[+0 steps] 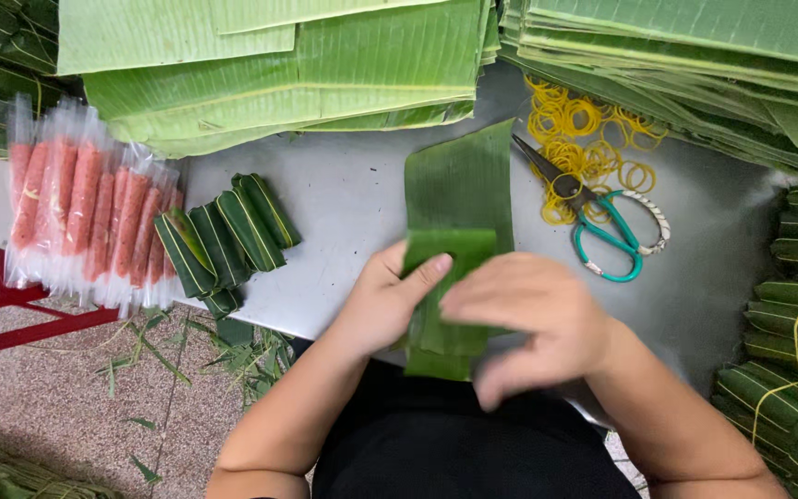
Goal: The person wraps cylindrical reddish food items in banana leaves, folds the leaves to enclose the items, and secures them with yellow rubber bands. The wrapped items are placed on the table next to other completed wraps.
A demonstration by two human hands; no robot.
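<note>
A strip of green banana leaf (pixel 459 185) lies lengthwise on the grey metal table (pixel 344 203), its near end folded into a roll (pixel 445 249). My left hand (pixel 385 300) grips the left side of that roll, thumb pressed on top. My right hand (pixel 528 319) covers the roll's right side, fingers blurred and curled over it. What is wrapped inside is hidden.
Several leaf-wrapped bundles (pixel 223 242) lie at the table's left edge, beside pink sausages in clear plastic sleeves (pixel 85 208). Teal-handled scissors (pixel 602 226) rest on yellow rubber bands (pixel 584 139). Stacks of cut leaves (pixel 279 74) fill the back. Tied bundles (pixel 796 342) pile at right.
</note>
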